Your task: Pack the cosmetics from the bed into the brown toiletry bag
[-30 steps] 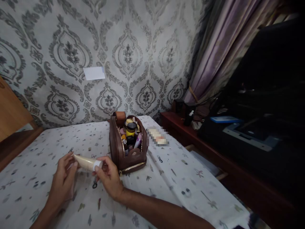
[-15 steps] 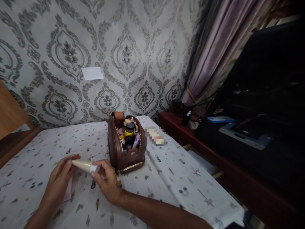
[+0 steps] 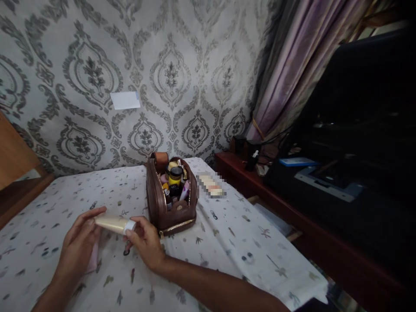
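A cream-coloured squeeze tube (image 3: 112, 223) with a white cap lies sideways between my two hands, above the patterned cloth. My right hand (image 3: 147, 242) pinches it at the capped end. At the tapered end, my left hand (image 3: 81, 234) grips it between thumb and fingers. Something pink (image 3: 92, 259) shows partly beneath my left hand, mostly hidden. Just beyond my right hand stands a brown toiletry bag (image 3: 154, 203), unzipped at the top. Inside it are several items, among them a yellow jar with a black lid (image 3: 175, 175) and a white-and-purple tube (image 3: 185, 190).
A blurred-out flat item (image 3: 211, 185) rests right of the bag on the white patterned cloth (image 3: 208, 268). Farther right runs a dark red desk (image 3: 227, 162) bearing a small dark bottle (image 3: 252, 161) and a large black screen (image 3: 364, 108). Wooden furniture (image 3: 19, 156) borders the left.
The tube has turned slightly in my fingers, so its broader side shows more. Both hands keep hold of it in nearly the same place. The view has shifted a little.
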`<state>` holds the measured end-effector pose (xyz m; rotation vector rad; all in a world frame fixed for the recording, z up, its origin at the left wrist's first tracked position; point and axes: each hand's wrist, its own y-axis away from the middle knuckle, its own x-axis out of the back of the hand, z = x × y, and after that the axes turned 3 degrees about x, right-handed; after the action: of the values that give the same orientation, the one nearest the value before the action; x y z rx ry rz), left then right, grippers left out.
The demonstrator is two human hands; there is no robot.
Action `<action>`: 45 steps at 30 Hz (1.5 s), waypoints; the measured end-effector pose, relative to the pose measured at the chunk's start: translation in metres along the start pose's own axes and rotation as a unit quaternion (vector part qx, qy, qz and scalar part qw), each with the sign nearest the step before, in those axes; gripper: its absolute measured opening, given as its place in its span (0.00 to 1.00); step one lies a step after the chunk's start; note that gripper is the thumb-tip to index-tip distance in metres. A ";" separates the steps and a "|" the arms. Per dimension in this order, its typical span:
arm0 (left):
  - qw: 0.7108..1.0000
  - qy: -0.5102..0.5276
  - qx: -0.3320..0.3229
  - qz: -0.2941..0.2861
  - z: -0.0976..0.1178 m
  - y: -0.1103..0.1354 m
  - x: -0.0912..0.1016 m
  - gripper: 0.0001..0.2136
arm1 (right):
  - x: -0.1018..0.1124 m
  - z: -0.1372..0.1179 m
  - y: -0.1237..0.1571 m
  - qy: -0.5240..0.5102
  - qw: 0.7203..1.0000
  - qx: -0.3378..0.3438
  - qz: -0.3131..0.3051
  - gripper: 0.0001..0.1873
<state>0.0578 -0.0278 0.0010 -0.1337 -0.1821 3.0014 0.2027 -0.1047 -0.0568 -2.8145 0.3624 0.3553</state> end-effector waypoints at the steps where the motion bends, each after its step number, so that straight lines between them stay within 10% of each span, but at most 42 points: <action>1: 1.000 0.014 0.011 0.001 0.001 0.001 0.000 0.19 | -0.001 -0.001 0.000 -0.011 1.000 -0.003 -0.005 0.23; 19: 0.959 0.248 0.133 -0.033 0.018 -0.021 -0.034 0.11 | 0.008 -0.070 -0.001 0.201 0.956 0.216 -0.002 0.19; 27: 0.932 0.302 0.200 -0.012 0.019 -0.012 -0.064 0.12 | 0.019 -0.060 0.006 0.243 0.937 0.252 0.008 0.21; 45: 0.916 0.309 0.255 0.015 0.007 -0.001 -0.057 0.14 | 0.024 -0.047 0.017 0.255 0.926 0.279 -0.010 0.18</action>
<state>0.1134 -0.0350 0.0124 -0.9970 0.6568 2.7421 0.2299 -0.1402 -0.0237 -2.2954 0.4526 -0.4378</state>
